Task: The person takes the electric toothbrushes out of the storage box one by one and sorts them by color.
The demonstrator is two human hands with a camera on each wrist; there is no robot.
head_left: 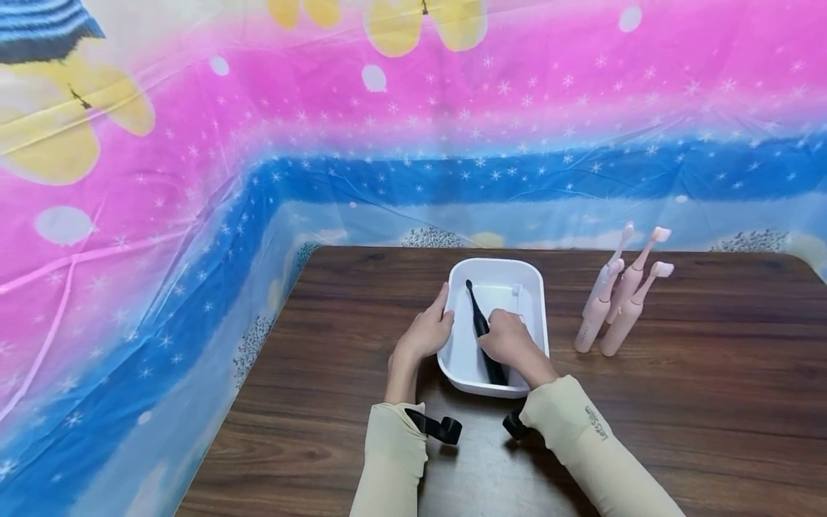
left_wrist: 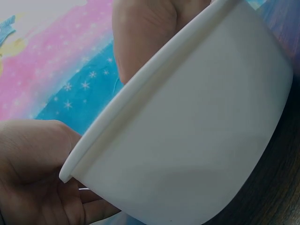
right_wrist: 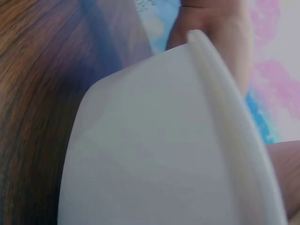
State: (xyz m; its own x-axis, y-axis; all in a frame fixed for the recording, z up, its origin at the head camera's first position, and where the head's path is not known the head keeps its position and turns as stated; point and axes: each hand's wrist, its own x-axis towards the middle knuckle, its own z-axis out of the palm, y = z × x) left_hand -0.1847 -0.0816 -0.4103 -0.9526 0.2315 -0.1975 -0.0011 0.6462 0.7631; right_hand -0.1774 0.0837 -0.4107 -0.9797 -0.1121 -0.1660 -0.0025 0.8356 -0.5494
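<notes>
A white plastic tray sits on the table. Inside it a black electric toothbrush lies lengthwise, its head toward the far end. My right hand reaches into the tray and grips the toothbrush around its handle; the fingertips are hidden. At the tray's left side my left hand holds the rim, with the thumb at the rim and fingers along the outer wall. In the left wrist view the tray wall covers most of the frame, with the left hand at its rim. The right wrist view shows the opposite tray wall.
Several pale pink and lilac electric toothbrushes stand upright in a cluster right of the tray. A small white piece shows inside the tray near its far right. The dark wooden table meets a colourful cloth behind and at left.
</notes>
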